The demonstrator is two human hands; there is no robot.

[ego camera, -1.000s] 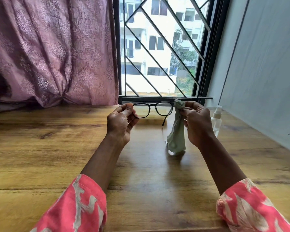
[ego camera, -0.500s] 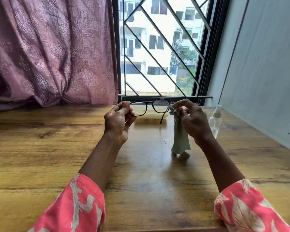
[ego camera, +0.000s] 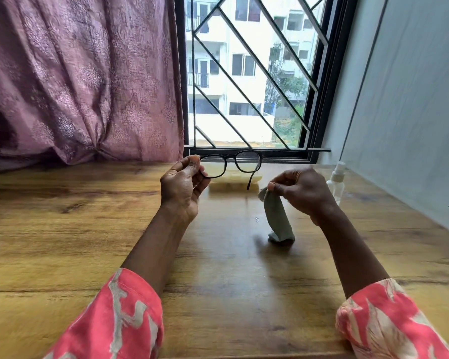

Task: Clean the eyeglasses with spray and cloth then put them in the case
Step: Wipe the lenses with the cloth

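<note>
L hand (ego camera: 183, 189) pinching black thin-framed eyeglasses (ego camera: 231, 165) by temple end, held above wooden table (ego camera: 62, 229). R hand (ego camera: 301, 193) pinching hanging grey-green cloth (ego camera: 278, 218), apart from lenses. Advise: support frame near lens, wipe w/ light pressure, both sides.

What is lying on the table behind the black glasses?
Behind the black-framed eyeglasses, held up by the left hand, a pale yellowish flat object lies on the wooden table. It may be the case, but the frame and hand cover part of it.
</note>
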